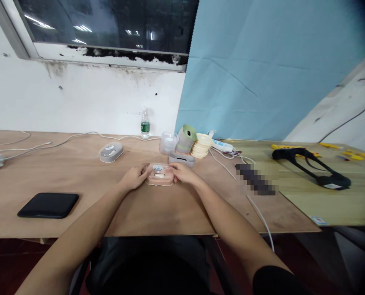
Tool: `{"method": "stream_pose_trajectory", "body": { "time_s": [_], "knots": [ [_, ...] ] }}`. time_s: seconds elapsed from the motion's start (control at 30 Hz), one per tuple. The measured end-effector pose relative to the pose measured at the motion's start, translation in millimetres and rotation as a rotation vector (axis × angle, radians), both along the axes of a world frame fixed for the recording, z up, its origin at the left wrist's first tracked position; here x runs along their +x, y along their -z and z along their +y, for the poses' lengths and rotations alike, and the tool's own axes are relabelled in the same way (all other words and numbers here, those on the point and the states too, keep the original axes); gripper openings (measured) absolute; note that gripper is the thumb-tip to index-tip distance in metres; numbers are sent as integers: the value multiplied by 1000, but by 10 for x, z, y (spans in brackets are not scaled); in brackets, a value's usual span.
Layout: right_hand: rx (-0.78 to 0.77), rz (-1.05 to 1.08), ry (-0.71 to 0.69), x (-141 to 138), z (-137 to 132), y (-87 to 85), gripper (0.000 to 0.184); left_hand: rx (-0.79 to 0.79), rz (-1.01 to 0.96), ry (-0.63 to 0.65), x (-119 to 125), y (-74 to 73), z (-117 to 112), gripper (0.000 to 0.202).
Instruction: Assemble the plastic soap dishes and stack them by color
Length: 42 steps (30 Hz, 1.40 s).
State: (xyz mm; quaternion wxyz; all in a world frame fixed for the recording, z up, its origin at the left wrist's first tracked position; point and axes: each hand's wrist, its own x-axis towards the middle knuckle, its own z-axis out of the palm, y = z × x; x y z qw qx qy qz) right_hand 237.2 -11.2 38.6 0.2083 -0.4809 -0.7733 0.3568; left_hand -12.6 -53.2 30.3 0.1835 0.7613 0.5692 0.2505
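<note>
A pink, rounded plastic box point(160, 177) with a see-through top and a round label rests on the brown table in front of me. My left hand point(135, 177) grips its left end, thumb and fingers closed against the side. From the other side, my right hand point(184, 173) holds the right end, with the fingers near the upper edge. Just behind the box sits a grey plastic tub point(181, 159) with a dark slot. A similar grey box point(111, 152) with a clear top and round label stands farther left.
Behind my hands are clear plastic pieces point(168, 142), stacked green and grey tubs point(186, 138) and stacked cream trays point(201, 145). A water bottle point(144, 124) stands by the wall. A black flat case point(48, 205) lies left, a power strip point(222, 146) and black frame point(313, 167) right.
</note>
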Motion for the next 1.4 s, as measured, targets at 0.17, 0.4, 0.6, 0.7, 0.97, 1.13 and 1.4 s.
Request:
{"method": "stream_pose_trajectory", "body": {
  "time_s": [0.17, 0.4, 0.6, 0.7, 0.97, 1.13, 1.4],
  "knots": [
    [-135, 16, 49, 4, 20, 34, 39, 25, 2, 6, 6, 49, 19, 62],
    [102, 5, 80, -66, -14, 39, 61, 316, -76, -368, -188, 40, 158, 49],
    [392, -40, 33, -137, -97, 42, 50, 228, -63, -57, -286, -85, 69, 53],
    [337, -32, -42, -162, -104, 100, 45, 137, -16, 40, -207, -70, 41, 60],
    [336, 29, -173, -292, -247, 140, 44, 462, 61, -462, -657, -32, 305, 47],
    [400, 58, -226, -418, -371, 137, 59, 369, 157, -765, -1198, 103, 511, 65],
    [488, -5, -111, -587, -273, 167, 49, 235, 198, -552, -1079, 167, 570, 63]
  ]
}}
